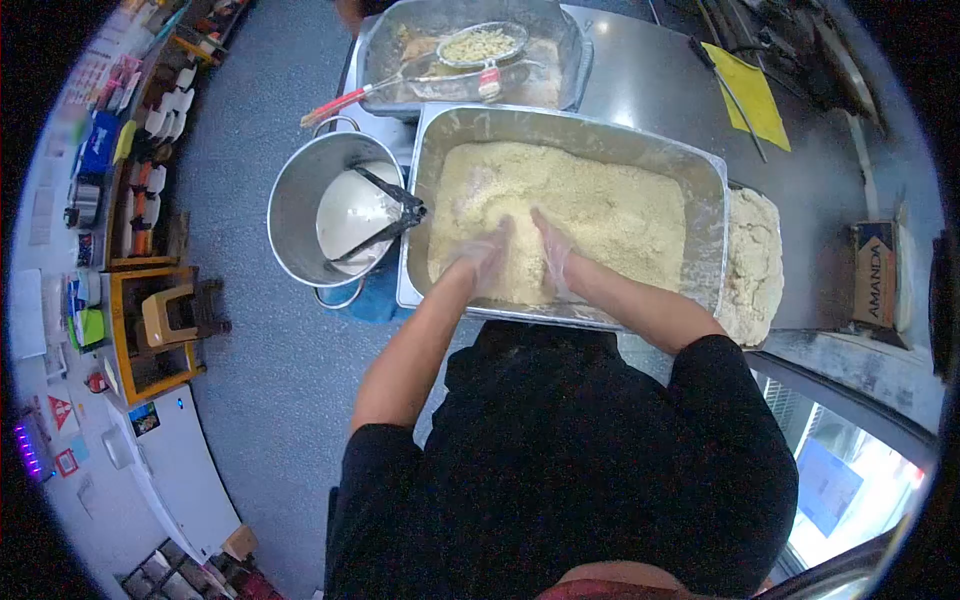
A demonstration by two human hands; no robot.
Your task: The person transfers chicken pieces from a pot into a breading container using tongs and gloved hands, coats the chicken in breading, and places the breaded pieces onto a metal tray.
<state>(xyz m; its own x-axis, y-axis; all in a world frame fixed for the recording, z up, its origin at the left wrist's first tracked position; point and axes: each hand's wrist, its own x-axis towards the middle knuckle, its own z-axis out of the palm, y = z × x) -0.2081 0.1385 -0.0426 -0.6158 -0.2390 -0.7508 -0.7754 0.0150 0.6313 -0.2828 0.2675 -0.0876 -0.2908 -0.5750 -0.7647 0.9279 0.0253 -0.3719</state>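
A deep metal tray (705,240) holds a bed of pale yellow crumbs (610,205). My left hand (487,262), in a clear glove, is sunk in the crumbs near the tray's front left; its fingers are partly buried. Just to its right, my right hand (557,258), gloved too, dips into the same crumbs. A small gap of crumbs lies between the two palms. Whether either hand grips crumbs cannot be made out.
Left of the tray stands a metal pot (295,215) with white liquid and black tongs (385,225). Behind is a plastic-lined tub (575,75) with a strainer (482,45) and brush (489,82). A dough-like slab (752,265) sits right; a yellow cloth (750,95) lies behind it.
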